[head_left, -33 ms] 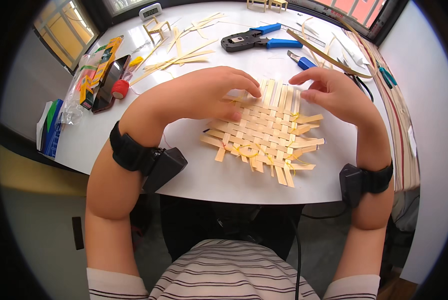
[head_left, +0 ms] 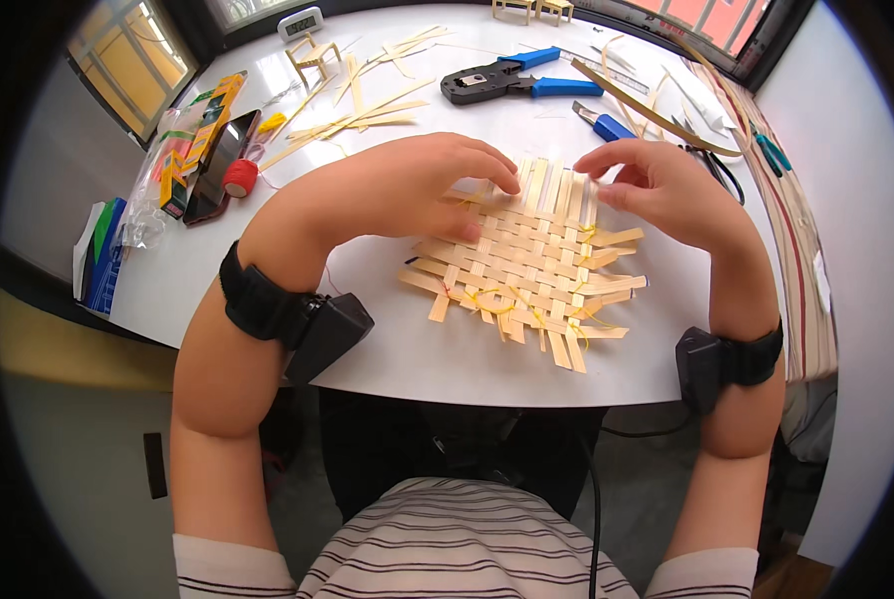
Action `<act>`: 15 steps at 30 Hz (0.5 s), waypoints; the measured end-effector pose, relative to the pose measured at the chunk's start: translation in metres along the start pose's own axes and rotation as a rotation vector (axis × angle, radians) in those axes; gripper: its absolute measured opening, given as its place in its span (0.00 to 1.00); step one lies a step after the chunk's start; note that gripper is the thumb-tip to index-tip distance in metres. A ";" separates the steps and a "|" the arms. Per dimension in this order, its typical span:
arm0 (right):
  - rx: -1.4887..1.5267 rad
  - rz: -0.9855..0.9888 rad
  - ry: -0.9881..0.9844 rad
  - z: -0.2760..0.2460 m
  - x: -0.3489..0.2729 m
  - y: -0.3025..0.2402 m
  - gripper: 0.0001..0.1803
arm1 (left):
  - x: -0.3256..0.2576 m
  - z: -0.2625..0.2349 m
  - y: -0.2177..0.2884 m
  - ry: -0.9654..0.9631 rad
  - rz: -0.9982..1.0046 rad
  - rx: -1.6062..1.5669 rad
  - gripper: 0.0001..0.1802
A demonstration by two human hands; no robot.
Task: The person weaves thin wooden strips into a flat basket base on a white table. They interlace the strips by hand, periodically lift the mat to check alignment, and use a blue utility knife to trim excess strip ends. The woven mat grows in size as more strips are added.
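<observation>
A square of woven flat pale strips [head_left: 529,255] lies on the white table in front of me, with loose strip ends along its edges and thin yellow ties at its near and right sides. My left hand [head_left: 432,185] curves over its far left part, thumb and fingers apart, the thumb touching the weave. Close to the far right corner, my right hand [head_left: 666,190] has its thumb and forefinger parted beside the upright strip ends. Whether the right fingertips touch a strip, I cannot tell. Both wrists wear black straps with a black device.
Beyond the weave lie loose pale strips [head_left: 367,115], a blue-handled crimping tool [head_left: 507,78] and a blue utility knife [head_left: 604,124]. At left are a phone [head_left: 219,170], red thread [head_left: 240,179] and yellow boxes [head_left: 173,185]. A small chair model [head_left: 314,58] stands at the back.
My right hand has shifted very slightly left, toward the far strip ends. The left hand and the weave look nearly the same.
</observation>
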State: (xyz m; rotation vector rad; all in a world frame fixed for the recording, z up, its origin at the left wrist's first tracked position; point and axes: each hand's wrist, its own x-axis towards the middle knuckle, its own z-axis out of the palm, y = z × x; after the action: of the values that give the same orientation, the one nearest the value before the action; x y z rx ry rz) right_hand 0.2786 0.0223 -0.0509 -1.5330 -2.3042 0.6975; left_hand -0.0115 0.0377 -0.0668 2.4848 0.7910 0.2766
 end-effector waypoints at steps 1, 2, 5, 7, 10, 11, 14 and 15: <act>-0.001 -0.018 -0.029 0.001 0.000 -0.002 0.15 | 0.000 0.000 -0.001 0.009 0.001 0.004 0.27; 0.010 -0.013 -0.040 0.001 0.000 -0.004 0.15 | -0.001 0.001 -0.001 0.017 0.002 0.009 0.27; 0.034 0.002 -0.071 0.001 0.001 -0.004 0.16 | -0.001 0.000 -0.001 0.023 -0.024 0.014 0.27; 0.040 0.008 -0.087 0.004 0.003 0.002 0.16 | 0.002 0.000 0.000 0.035 -0.042 0.020 0.27; 0.177 0.112 -0.168 0.003 0.006 -0.008 0.15 | 0.000 0.001 -0.002 0.065 -0.062 0.044 0.27; 0.258 0.096 -0.169 0.004 0.005 -0.008 0.15 | 0.001 0.000 -0.004 0.065 -0.051 0.056 0.26; 0.431 0.047 -0.157 0.007 0.004 -0.008 0.16 | 0.001 -0.001 -0.002 0.092 -0.074 0.084 0.24; 0.442 0.032 -0.145 0.006 0.003 -0.010 0.16 | 0.000 -0.001 0.000 0.107 -0.093 0.093 0.24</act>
State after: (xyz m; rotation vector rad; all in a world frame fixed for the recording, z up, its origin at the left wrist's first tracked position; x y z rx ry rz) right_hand 0.2666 0.0202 -0.0507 -1.3495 -2.0363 1.2638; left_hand -0.0121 0.0386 -0.0657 2.5278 0.9807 0.3489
